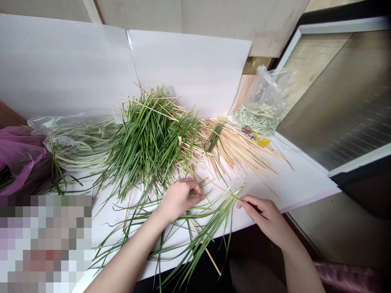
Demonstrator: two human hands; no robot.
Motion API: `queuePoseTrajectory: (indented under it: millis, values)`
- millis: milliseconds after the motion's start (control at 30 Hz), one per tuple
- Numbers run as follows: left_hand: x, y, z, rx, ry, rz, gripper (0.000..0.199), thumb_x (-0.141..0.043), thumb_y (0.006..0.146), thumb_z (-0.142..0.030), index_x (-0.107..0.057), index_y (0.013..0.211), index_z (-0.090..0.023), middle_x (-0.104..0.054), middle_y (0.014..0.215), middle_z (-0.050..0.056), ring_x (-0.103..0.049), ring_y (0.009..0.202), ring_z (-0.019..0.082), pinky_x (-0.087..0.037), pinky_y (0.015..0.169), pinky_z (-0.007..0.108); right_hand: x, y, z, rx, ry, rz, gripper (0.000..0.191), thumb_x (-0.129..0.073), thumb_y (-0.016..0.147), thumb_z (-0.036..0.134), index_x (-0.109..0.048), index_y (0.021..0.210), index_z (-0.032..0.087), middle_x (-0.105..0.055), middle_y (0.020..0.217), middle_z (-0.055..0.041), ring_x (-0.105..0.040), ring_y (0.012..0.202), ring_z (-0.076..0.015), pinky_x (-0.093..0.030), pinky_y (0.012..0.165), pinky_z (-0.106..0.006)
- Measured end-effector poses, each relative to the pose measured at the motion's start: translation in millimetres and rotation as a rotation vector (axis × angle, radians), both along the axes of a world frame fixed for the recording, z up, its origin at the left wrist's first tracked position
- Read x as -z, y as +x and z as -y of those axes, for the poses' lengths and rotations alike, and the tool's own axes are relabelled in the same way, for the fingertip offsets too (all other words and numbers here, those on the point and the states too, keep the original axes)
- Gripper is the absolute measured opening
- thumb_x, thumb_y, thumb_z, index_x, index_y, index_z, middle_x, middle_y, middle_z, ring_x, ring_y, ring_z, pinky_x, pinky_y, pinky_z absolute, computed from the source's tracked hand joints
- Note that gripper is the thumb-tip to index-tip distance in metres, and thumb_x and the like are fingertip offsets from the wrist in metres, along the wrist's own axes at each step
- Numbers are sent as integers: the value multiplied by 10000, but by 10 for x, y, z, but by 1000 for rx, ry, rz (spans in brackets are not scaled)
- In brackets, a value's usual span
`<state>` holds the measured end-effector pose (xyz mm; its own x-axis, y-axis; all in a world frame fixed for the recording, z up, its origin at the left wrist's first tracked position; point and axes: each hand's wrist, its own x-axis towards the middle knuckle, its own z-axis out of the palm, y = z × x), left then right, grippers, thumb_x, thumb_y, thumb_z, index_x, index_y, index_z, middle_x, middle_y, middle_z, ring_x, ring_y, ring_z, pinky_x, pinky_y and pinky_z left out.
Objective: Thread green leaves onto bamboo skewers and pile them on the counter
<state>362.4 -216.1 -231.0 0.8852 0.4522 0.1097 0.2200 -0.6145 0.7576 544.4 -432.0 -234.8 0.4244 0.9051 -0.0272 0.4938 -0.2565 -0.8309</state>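
My right hand is closed in a pinch on the end of a thin wooden skewer. A bunch of long green chives hangs at that skewer, pale stem ends up by my fingertips and leaves drooping over the table's front edge. Left of it, my left hand is held low over loose chives, fingers curled and thumb close to the index finger; what lies between them, if anything, I cannot make out. Another skewer slants beneath the bunch. Behind my hands stands a big heap of chives.
Many loose skewers lie fanned out at the right, a small chive bundle on them. A clear bag stands at the back right, a flat clear bag at the left beside a purple bag. White panels close off the back.
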Motion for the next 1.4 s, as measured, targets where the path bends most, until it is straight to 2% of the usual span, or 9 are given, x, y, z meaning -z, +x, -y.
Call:
queuePoseTrajectory:
  millis: [67,133,233,333,500,700,867,1033,1400]
  values:
    - [-14,-1,-37,-58,-256,110,121,-736,792,-318,-716,762,-202,-683,738,19,-549,628,158,-383,618,272,-6,8,7,8,8,-10,371,-456,986,472,-652,846,190,-537,689,-2,-393,557,-142,-308,505,-255]
    - [-39,3,-62,-133,-518,249,184,-769,768,-352,-726,790,-175,-682,743,25,-550,637,139,-391,617,255,-17,5,10,23,16,-18,365,-463,983,468,-655,841,191,-525,681,4,-381,549,-138,-298,496,-252]
    - [-82,13,-73,-211,-813,400,228,-820,727,-342,-755,851,-162,-669,758,17,-534,656,104,-386,608,214,-39,-24,-3,35,26,-15,357,-459,990,447,-658,842,190,-507,669,13,-369,549,-134,-297,502,-252]
    - [-95,21,-68,-252,-965,459,223,-847,703,-314,-781,851,-160,-659,747,9,-515,647,74,-373,578,176,-69,-71,-28,6,26,-13,345,-452,999,425,-652,850,186,-521,686,8,-387,570,-139,-318,534,-260]
    - [-78,22,-61,-271,-1135,489,225,-875,669,-290,-792,828,-155,-673,728,8,-527,635,57,-410,595,153,-129,-163,-68,-25,15,-8,314,-442,1012,375,-636,859,183,-607,781,-16,-503,651,-166,-380,608,-267]
    - [-95,28,-49,-261,-1177,488,222,-880,665,-277,-791,816,-141,-689,761,15,-562,679,59,-451,648,141,-67,-205,-105,-34,50,13,326,-444,1012,379,-645,846,183,-653,785,-33,-589,715,-200,-445,634,-265]
    - [-104,30,-38,-250,-1150,478,232,-883,656,-291,-786,796,-135,-670,729,16,-541,642,62,-432,592,155,-7,-186,-117,-30,74,39,330,-456,1002,378,-664,834,183,-681,786,-45,-629,744,-218,-480,624,-267]
    - [-108,38,-19,-245,-1114,478,237,-887,647,-291,-782,778,-123,-644,677,8,-515,602,57,-418,567,157,-27,-200,-124,-16,93,60,312,-480,985,360,-682,821,188,-698,780,-43,-652,746,-223,-497,623,-268]
    - [-92,45,-29,-228,-1159,504,220,-874,673,-282,-779,794,-124,-653,700,7,-534,606,48,-434,576,141,-107,-225,-108,5,96,59,297,-488,984,331,-692,823,188,-714,797,-45,-671,770,-229,-510,638,-263]
